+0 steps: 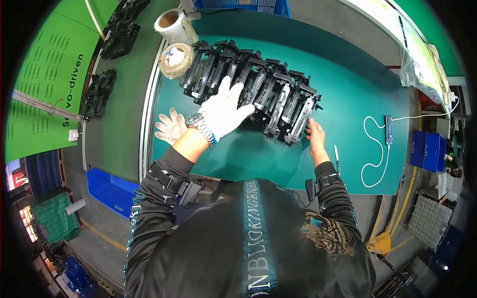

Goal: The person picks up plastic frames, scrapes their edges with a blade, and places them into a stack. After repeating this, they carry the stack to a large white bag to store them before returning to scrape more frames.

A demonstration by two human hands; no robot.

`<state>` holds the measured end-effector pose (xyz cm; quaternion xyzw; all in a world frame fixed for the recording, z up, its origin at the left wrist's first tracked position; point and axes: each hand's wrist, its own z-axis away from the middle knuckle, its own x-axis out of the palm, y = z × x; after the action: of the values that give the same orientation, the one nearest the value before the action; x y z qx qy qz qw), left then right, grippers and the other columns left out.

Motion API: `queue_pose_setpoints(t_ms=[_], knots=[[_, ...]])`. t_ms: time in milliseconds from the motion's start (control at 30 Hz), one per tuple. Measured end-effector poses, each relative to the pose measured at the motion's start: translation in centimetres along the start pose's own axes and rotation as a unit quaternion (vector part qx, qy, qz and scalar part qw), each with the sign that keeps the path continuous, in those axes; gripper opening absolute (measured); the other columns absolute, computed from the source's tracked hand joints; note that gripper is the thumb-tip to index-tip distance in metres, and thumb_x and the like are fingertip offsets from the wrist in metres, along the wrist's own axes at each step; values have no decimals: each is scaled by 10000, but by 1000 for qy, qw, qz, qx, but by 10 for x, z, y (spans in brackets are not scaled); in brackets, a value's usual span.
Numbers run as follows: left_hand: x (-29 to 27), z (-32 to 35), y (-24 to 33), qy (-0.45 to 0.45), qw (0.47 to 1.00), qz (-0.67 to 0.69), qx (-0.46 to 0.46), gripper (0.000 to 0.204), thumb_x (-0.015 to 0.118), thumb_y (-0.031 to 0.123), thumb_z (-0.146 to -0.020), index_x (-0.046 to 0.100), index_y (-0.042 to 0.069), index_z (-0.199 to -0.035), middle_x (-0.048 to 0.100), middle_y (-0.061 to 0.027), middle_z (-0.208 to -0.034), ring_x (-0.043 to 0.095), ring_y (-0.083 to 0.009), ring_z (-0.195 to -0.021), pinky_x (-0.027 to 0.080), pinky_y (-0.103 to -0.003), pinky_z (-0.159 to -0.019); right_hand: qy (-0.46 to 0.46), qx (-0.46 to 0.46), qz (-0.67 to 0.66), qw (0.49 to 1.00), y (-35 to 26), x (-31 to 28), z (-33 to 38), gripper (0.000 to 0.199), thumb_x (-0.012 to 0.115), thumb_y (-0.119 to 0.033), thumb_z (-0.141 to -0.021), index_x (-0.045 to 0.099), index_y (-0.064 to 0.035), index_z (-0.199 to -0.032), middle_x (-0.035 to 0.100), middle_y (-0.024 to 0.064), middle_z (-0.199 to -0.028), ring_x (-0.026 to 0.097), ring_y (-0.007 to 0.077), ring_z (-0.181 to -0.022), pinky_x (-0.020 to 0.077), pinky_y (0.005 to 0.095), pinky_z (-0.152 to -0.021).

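Currently, a loose white glove (169, 125) is lying on the green table (353, 99), below a tape roll (167, 66); the gloved left hand (226, 113) is resting unclenched, fingers spread, over the row of black frames (258, 85) sitting mid-table; the bare right hand (316, 137) is curving beside the row's right end, whether gripping I cannot tell; a white cable (382, 158) is snaking farther right.

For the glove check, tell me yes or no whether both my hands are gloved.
No, the left hand wears a white glove, while the right hand is bare.
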<state>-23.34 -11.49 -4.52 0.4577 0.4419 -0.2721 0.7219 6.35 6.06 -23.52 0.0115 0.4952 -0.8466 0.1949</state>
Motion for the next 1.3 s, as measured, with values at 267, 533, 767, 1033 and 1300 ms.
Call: queue_pose_setpoints(t_ms=[267, 533, 767, 1033, 1300], knots=[[-29, -13, -97, 247, 969, 18, 22, 563, 598, 450, -888, 581, 55, -1289, 515, -201, -1391, 567, -365, -1188, 456, -432, -1010, 9, 45, -38, 998, -2, 3, -8, 672, 644, -548, -879, 531, -82, -1349, 588, 113, -1282, 569, 225, -1114, 444, 365, -870], [10, -44, -165, 130, 861, 461, -172, 432, 663, 330, -897, 630, 18, -1193, 672, -102, -1141, 608, -183, -1078, 473, -337, -943, 29, -91, -78, 992, -32, 48, 5, 761, 597, -400, -959, 219, -84, -1539, 342, 152, -1521, 372, 277, -1362, 272, 451, -1128], [-1, -80, -129, -54, 853, 518, -22, 416, 689, 277, -882, 607, 62, -1229, 675, -26, -1000, 623, -118, -895, 508, -293, -842, -30, -86, 16, 996, -51, 47, -20, 768, 705, -275, -892, 282, -56, -1495, 476, 179, -1419, 483, 276, -1279, 381, 380, -1062], [1, -69, -113, -143, 738, 654, -85, 354, 709, 195, -849, 619, 90, -1175, 658, 8, -973, 637, -102, -847, 564, -300, -707, -95, -157, -31, 983, -35, 54, -21, 623, 677, -228, -908, 347, -42, -1403, 545, 148, -1311, 554, 245, -1173, 439, 369, -998], [-26, -48, -108, -107, 767, 631, -49, 402, 746, 118, -809, 602, 85, -1182, 665, -11, -1003, 638, -136, -907, 548, -322, -790, -130, -109, -31, 985, -59, 72, -10, 546, 638, -170, -923, 360, -54, -1379, 548, 133, -1291, 561, 246, -1159, 462, 358, -978]])
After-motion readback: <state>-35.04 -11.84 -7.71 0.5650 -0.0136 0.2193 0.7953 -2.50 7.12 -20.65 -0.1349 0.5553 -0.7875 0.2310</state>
